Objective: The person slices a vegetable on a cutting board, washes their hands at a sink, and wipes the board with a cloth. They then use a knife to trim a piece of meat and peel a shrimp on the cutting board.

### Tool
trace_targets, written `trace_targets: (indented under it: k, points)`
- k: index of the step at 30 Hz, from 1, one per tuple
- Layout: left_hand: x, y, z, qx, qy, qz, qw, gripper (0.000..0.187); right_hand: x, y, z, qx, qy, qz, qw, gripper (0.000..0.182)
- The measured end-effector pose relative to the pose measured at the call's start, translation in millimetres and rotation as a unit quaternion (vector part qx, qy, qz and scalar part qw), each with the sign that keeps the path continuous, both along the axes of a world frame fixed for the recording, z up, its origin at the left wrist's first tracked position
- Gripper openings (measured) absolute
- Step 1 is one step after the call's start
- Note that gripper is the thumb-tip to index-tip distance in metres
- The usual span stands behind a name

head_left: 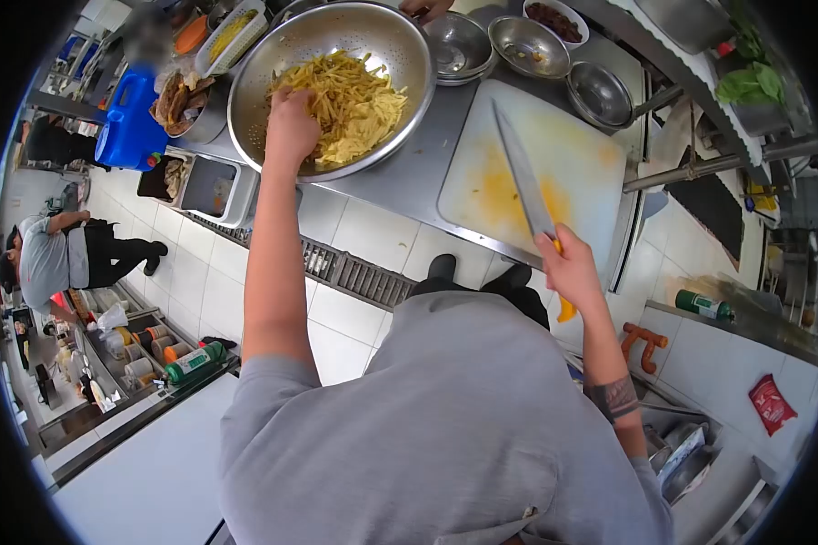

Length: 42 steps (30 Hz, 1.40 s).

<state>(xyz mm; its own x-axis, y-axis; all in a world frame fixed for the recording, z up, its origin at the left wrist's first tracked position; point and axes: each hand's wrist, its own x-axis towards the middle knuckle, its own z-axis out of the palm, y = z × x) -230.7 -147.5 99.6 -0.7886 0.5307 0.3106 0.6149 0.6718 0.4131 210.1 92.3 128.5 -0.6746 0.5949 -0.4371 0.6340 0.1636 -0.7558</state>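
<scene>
My left hand (293,125) is inside a large metal colander (245,86), at the left side of a heap of thin yellowish shredded strips (341,86). Its fingers curl down into the strips, and the fingertips are partly hidden. Paler, flatter yellow slices (359,136) lie against the near side of the heap. Wrapped around the yellow handle of a long kitchen knife (527,182) is my right hand (570,263). The blade points away from me over a white cutting board (473,136), which has yellow-orange stains and small scraps.
Metal bowls (527,45) stand behind the board, near another person's hand (424,9). A blue jug (132,118) and grey bins (214,186) are left of the colander. A person (50,250) stands farther left. A metal rail (700,168) runs at right.
</scene>
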Motion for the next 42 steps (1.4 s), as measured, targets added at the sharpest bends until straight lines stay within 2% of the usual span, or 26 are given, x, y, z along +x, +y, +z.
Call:
trace_targets:
  k: [1, 3, 4, 5, 7, 8, 9, 10, 11, 12, 13, 14, 16, 20, 21, 23, 24, 27, 29, 30, 32, 33, 34, 35, 38, 42]
  points:
    - [-2, -2, -1, 0.001, 0.001, -0.001, 1.0, 0.052, 13, 3, -6, 0.001, 0.001, -0.001, 1.0, 0.028]
    - [-1, 7, -3, -0.107, 0.12, 0.041, 0.986, 0.046, 41, 8, -18, -0.016, -0.03, -0.068, 0.997, 0.028]
    - [13, 14, 17, -0.124, 0.07, 0.082, 0.986, 0.047, 54, 9, -23, -0.012, -0.031, -0.08, 0.996, 0.028]
    - [-1, 13, 20, -0.06, -0.069, 0.051, 0.995, 0.049, 65, 9, -28, -0.016, -0.039, -0.101, 0.994, 0.029]
    - [-16, 11, 23, -0.043, -0.152, 0.057, 0.986, 0.047, 83, 12, -38, -0.022, -0.047, -0.128, 0.991, 0.03]
    - [-22, 10, 15, -0.045, -0.151, 0.054, 0.986, 0.047, 89, 13, -43, 0.039, -0.07, -0.116, 0.99, 0.03]
    - [-21, 10, 8, -0.028, 0.047, 0.004, 0.999, 0.044, 92, 13, -45, 0.099, -0.093, -0.101, 0.985, 0.03]
    - [-22, 8, 3, -0.01, 0.242, -0.046, 0.969, 0.041, 94, 14, -47, 0.095, -0.093, -0.101, 0.986, 0.03]
    - [-24, 5, -1, -0.012, 0.241, -0.047, 0.969, 0.041, 95, 16, -49, 0.193, -0.089, -0.08, 0.974, 0.029]
    - [-11, 8, 14, -0.018, 0.145, -0.022, 0.989, 0.039, 96, 17, -49, 0.289, -0.084, -0.059, 0.952, 0.03]
    - [1, 11, 27, -0.024, 0.046, 0.001, 0.999, 0.037, 96, 19, -52, 0.286, -0.087, -0.061, 0.952, 0.03]
    - [9, 12, 36, -0.026, 0.043, -0.004, 0.999, 0.037, 93, 25, -55, 0.287, -0.076, -0.076, 0.952, 0.029]
    - [22, 14, 48, -0.002, -0.061, 0.03, 0.998, 0.033, 93, 35, -61, 0.289, -0.066, -0.093, 0.951, 0.029]
    - [37, -4, 40, 0.038, 0.019, 0.06, 0.997, 0.026, 76, 56, -78, 0.343, -0.045, -0.055, 0.937, 0.035]
    - [42, -11, 36, 0.101, 0.042, 0.047, 0.993, 0.021, 73, 59, -81, 0.362, -0.045, -0.053, 0.929, 0.037]
    - [44, -25, 35, 0.077, 0.073, 0.084, 0.991, 0.017, 68, 67, -88, 0.345, -0.047, -0.046, 0.936, 0.041]
    - [40, -32, 29, 0.079, 0.077, 0.092, 0.99, 0.017, 68, 70, -92, 0.376, -0.038, -0.028, 0.926, 0.042]
    - [23, -63, 2, 0.108, 0.089, 0.145, 0.979, 0.021, 63, 71, -99, 0.392, -0.028, -0.021, 0.919, 0.042]
    - [13, -78, -14, 0.109, 0.235, 0.17, 0.951, 0.039, 61, 74, -100, 0.392, -0.03, -0.025, 0.919, 0.04]
    - [14, -81, -24, 0.113, 0.236, 0.173, 0.949, 0.039, 60, 75, -100, 0.396, -0.027, -0.024, 0.917, 0.04]
    - [25, -83, -40, 0.142, 0.197, 0.293, 0.925, 0.05, 60, 77, -101, 0.385, -0.024, -0.03, 0.922, 0.038]
    - [29, -85, -38, 0.149, 0.193, 0.289, 0.926, 0.05, 61, 79, -99, 0.39, -0.027, -0.035, 0.92, 0.038]
    - [33, -88, -32, 0.229, -0.053, 0.303, 0.924, 0.049, 60, 81, -97, 0.376, -0.028, -0.032, 0.926, 0.037]
    - [38, -88, -27, 0.289, -0.298, 0.295, 0.861, 0.048, 60, 83, -95, 0.361, -0.031, -0.03, 0.932, 0.036]
    - [61, -77, -8, 0.321, -0.335, 0.26, 0.847, 0.04, 59, 84, -94, 0.367, -0.029, -0.033, 0.929, 0.034]
    - [61, -77, -13, 0.343, -0.409, 0.22, 0.816, 0.042, 58, 80, -93, 0.377, -0.026, -0.042, 0.925, 0.033]
